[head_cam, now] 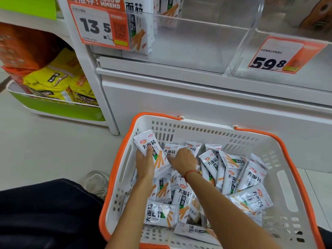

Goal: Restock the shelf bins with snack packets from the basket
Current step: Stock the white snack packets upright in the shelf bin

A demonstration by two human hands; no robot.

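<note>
Our left hand (144, 163) has its grip on a white spicy-strip packet (154, 153), thumb across its face, at the basket's ten o'clock corner. Our right hand (182, 159) presses curled fingers into the packets just beside it; whether it has pinched one we cannot tell. We should gather a squared stack before lifting. More packets (231, 177) fill the orange-rimmed basket (291, 150); the clear shelf bin (188, 44) waits at twelve o'clock, mostly unfilled.

Low in the frame, a white basket (280, 178) with an orange rim holds many white snack packets (251, 177). The left hand (144, 164) grips a small stack of packets (154, 153); the right hand (182, 159) reaches among others. Above, a clear shelf bin (197, 42) holds a few upright packets.
</note>
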